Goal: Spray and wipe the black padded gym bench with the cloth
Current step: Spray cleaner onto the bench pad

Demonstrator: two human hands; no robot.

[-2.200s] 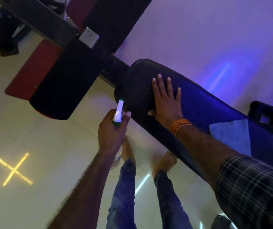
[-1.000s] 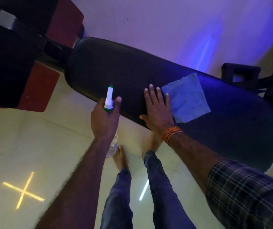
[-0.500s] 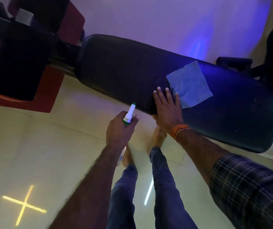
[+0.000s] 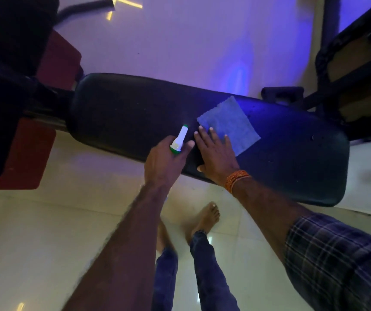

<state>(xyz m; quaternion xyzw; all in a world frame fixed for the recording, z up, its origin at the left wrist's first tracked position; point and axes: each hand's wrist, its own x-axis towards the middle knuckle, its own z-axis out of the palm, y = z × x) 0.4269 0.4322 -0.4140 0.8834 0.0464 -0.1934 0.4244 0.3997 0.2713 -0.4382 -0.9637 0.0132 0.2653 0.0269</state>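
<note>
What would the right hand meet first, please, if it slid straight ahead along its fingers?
The right hand lies flat on the bench; its fingertips already overlap the cloth, so the cloth comes first.

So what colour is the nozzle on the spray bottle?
White, with a green tip and green collar, on the spray bottle in the left hand; head view.

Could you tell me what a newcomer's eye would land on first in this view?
Probably the long black padded bench slanting across the middle, lit purple-blue. On it lies a blue cloth, with the right hand flat on the pad, fingertips on the cloth's near edge. Just left, the left hand grips a white and green spray bottle, nozzle over the pad.
</note>
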